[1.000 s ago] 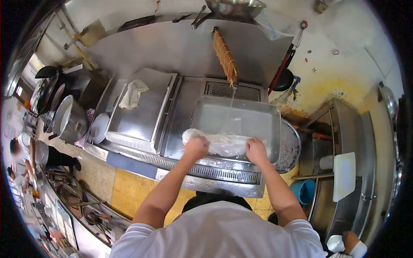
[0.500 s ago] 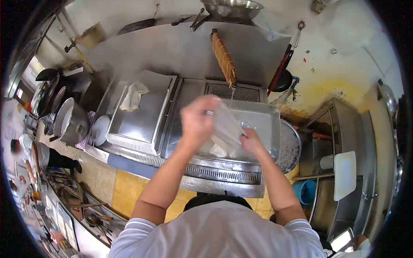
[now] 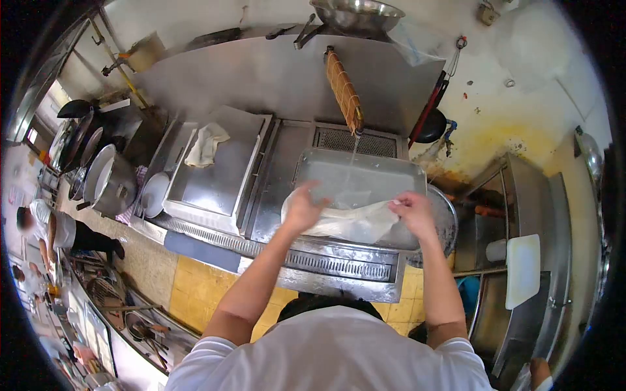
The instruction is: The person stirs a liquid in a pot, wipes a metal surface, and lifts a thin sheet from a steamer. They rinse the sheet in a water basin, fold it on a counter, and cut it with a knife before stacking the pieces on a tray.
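Observation:
A thin, wet white cloth (image 3: pixel 355 221) stretches across the near side of a metal tray (image 3: pixel 417 173) that has water in it. Fingers apart, my left hand (image 3: pixel 304 210) is over the cloth's left end; its fingertips are slightly blurred. My right hand (image 3: pixel 413 212) pinches the cloth's right end between thumb and fingers. Behind the tray, a spout wrapped in tied slats (image 3: pixel 343 91) pours a thin stream of water into it.
Left of the tray stands a steel pan (image 3: pixel 218 195) with a folded cloth (image 3: pixel 207 144) on its rim. A large pot (image 3: pixel 111 186) and a white lid (image 3: pixel 155 194) are farther left. A round tub (image 3: pixel 448 221) sits to the right. Another person (image 3: pixel 55 225) stands far left.
Both hands have come down from above the tray and moved apart. The cloth, bunched and raised before, is now spread out low across the tray. My left hand's fingers have opened.

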The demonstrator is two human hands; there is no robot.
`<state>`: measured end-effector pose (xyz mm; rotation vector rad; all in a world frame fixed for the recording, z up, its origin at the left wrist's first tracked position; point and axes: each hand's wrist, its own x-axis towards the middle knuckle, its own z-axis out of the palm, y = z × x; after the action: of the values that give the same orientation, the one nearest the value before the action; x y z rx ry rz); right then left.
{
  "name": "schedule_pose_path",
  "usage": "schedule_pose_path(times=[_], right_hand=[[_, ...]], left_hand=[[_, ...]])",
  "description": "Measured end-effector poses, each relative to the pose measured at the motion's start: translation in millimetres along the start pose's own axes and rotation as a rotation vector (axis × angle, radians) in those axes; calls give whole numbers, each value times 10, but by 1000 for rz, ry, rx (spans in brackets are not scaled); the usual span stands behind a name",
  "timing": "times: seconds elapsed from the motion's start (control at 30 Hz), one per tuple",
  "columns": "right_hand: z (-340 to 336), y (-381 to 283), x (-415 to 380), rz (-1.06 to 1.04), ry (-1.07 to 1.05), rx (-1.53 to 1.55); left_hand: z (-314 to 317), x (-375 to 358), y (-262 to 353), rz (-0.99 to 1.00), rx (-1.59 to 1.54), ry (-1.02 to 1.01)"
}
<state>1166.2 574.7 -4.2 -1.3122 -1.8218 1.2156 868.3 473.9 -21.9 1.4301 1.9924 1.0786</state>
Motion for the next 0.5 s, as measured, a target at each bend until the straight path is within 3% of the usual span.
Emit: schedule_pose_path(times=[0.07,0.13,0.27,0.37,0.47,0.5], right_hand=[[58,-542,-50,-87,-154,-146],[29,-681,10,-174,-232,15],[27,-1213,-81,-235,-159,622],[194,-1283,-13,-178,-53,664],[344,-1004,58,-73,-160,324],[489,-928,35,-33,-132,369]], left_hand=[[352,0,269,465,-81,-9],[123,-35,932,411,-296,-451],[-63,64,1384,432,-223,-297],[-136,98,1574,495,-143,-127],[-207,118,1644,543,19,-55],[-248,114,1600,570,-3,-2]])
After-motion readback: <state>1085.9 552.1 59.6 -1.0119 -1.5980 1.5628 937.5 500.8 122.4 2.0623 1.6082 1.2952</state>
